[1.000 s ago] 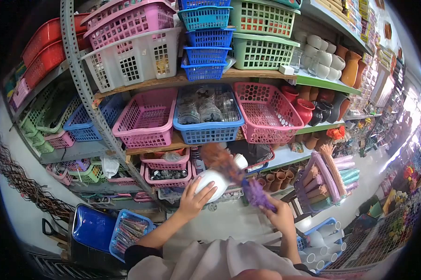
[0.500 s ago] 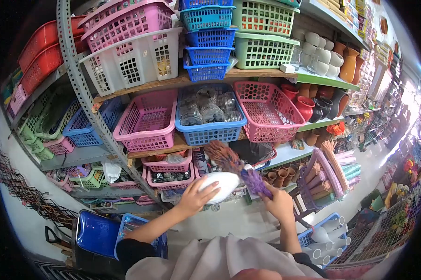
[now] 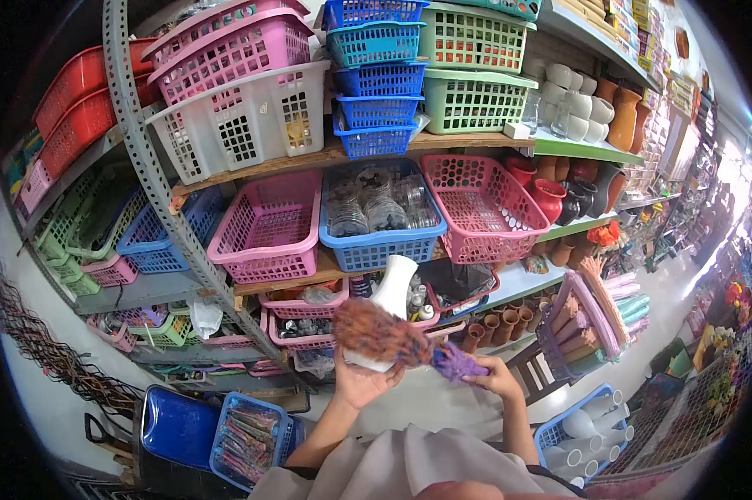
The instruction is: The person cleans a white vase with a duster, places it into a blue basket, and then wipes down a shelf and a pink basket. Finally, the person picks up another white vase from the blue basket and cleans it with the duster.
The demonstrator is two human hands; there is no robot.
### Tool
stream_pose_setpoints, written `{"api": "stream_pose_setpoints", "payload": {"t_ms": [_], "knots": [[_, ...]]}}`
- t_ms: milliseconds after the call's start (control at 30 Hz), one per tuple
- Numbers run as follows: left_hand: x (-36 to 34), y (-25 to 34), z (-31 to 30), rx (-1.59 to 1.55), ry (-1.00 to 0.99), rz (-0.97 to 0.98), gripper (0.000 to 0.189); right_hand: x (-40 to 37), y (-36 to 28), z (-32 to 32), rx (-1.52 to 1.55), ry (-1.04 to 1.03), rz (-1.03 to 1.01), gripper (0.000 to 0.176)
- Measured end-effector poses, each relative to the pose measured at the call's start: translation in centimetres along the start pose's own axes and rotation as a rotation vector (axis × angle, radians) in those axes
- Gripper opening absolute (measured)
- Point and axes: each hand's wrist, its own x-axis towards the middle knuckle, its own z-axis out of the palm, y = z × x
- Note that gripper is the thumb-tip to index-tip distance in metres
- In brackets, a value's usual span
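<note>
Right hand [image 3: 499, 378] is pinching a soft, likely lightweight brown-and-purple duster [image 3: 386, 336] by its purple end; left hand [image 3: 363, 385] is cupping a white flared vase [image 3: 395, 287] behind it. Vase is looking stiff, probably slippery, fragile: near end or waist suits holding. Blue basket [image 3: 374, 257] is sitting beyond.

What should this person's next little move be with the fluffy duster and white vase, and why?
Probably to sweep the duster up along the white vase toward its far end: the duster's brown head crosses in front of the lower part, the upper part is uncovered, and the left hand holds the vase's near end while the right hand grasps the duster's purple end.
</note>
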Motion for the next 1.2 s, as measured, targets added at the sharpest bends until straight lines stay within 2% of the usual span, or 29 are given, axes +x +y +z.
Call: {"api": "stream_pose_setpoints", "payload": {"t_ms": [33, 100, 133, 167, 233, 300, 367, 400, 433, 500, 567, 633, 667, 700, 767, 800, 833, 867, 900, 933, 967, 1000, 1033, 1067, 1100, 1133, 1167, 1200], "knots": [[0.1, -0.2, -0.1, -0.078, -0.038, -0.007, 0.095, 0.3, 0.6, 0.3, 0.000, 0.002, 0.001, 0.035], [0.0, -0.7, 0.9, -0.101, -0.042, -0.005, 0.094, 0.7, 2.1, 0.7, 0.075, 0.256, 0.147, 0.036], [0.0, -0.9, 1.4, -0.149, -0.084, 0.010, 0.085, 0.5, 2.3, 0.6, 0.069, 0.223, 0.203, 0.034], [0.0, -1.0, 1.6, -0.145, -0.086, 0.011, 0.085, 0.2, 2.4, 0.5, 0.070, 0.222, 0.198, 0.034], [-0.1, -1.2, 1.7, 0.100, -0.057, 0.256, 0.087, -0.6, 2.2, 0.3, 0.097, 0.025, 0.198, 0.033], [0.3, -0.8, 1.3, 0.112, -0.036, 0.387, 0.083, -1.2, 2.0, 0.0, 0.145, -0.022, 0.211, 0.033], [0.6, -0.2, 0.5, 0.014, 0.064, 0.341, 0.084, -1.7, 2.3, -0.1, 0.045, -0.124, 0.094, 0.034], [1.6, -0.6, 0.6, 0.166, 0.181, 0.515, 0.078, -1.6, 2.6, 0.1, -0.015, -0.115, 0.027, 0.036], [1.6, -0.8, 0.8, 0.167, 0.186, 0.521, 0.078, -1.5, 2.7, 0.5, -0.011, -0.121, 0.028, 0.036], [1.4, -1.1, 1.3, -0.082, -0.029, 0.419, 0.065, -1.4, 3.1, 1.0, -0.141, 0.176, -0.074, 0.038], [2.0, -1.5, 0.8, -0.091, -0.026, 0.409, 0.062, -1.7, 3.7, 0.5, -0.137, 0.146, -0.004, 0.041], [3.0, -2.2, 0.9, 0.307, 0.172, 0.644, 0.070, -1.9, 2.5, 0.5, -0.334, -0.008, -0.148, 0.044], [2.9, -2.0, 0.9, 0.310, 0.169, 0.645, 0.070, -2.1, 1.7, 0.7, -0.449, 0.028, -0.104, 0.048], [2.6, -1.8, 0.9, 0.187, 0.118, 0.576, 0.064, -1.9, 2.0, 0.9, -0.448, 0.031, -0.107, 0.048], [2.1, -1.8, 0.8, -0.062, 0.018, 0.432, 0.052, -1.5, 3.1, 0.9, -0.274, 0.197, -0.153, 0.048], [2.1, -2.4, 2.0, -0.030, 0.041, 0.458, 0.045, -1.7, 2.8, 0.6, -0.277, 0.196, -0.156, 0.048], [2.5, -2.1, 0.8, 0.040, -0.069, 0.433, 0.047, -1.9, 2.2, 0.4, -0.341, 0.104, -0.129, 0.048], [2.5, -2.6, 0.9, 0.082, -0.013, 0.489, 0.048, -1.9, 1.9, 0.2, -0.403, 0.013, -0.102, 0.047], [2.4, -3.1, 1.3, 0.125, 0.044, 0.545, 0.048, -1.7, 2.7, 0.2, -0.402, 0.013, -0.107, 0.047], [2.5, -2.4, 1.0, 0.038, -0.038, 0.452, 0.048, -1.5, 4.0, 0.4, -0.347, 0.118, -0.130, 0.047], [2.2, -3.0, 0.5, -0.021, 0.054, 0.497, 0.050, -1.5, 5.0, 0.4, -0.291, 0.222, -0.150, 0.046], [2.2, -3.1, 0.0, -0.028, 0.063, 0.502, 0.053, -1.4, 5.0, 0.0, -0.188, 0.174, -0.020, 0.047], [2.1, -3.1, -0.8, -0.038, 0.068, 0.507, 0.055, -1.5, 5.0, -0.4, -0.193, 0.175, -0.023, 0.047], [2.2, -3.0, -2.0, -0.101, -0.042, 0.436, 0.058, -1.6, 5.1, -0.7, -0.228, 0.075, -0.053, 0.048], [2.2, -3.4, -1.3, -0.011, 0.028, 0.496, 0.059, -1.8, 4.9, -1.0, -0.261, -0.026, -0.080, 0.048], [2.2, -3.8, -0.6, 0.080, 0.105, 0.550, 0.061, -1.8, 2.6, -0.7, -0.404, -0.044, -0.066, 0.047], [2.2, -3.7, -1.0, 0.078, 0.111, 0.549, 0.061, -1.6, 3.5, -0.6, -0.402, -0.045, -0.060, 0.047], [2.3, -3.5, -1.6, 0.057, 0.107, 0.526, 0.060, -1.3, 5.0, -0.6, -0.346, 0.054, -0.081, 0.047]]}}
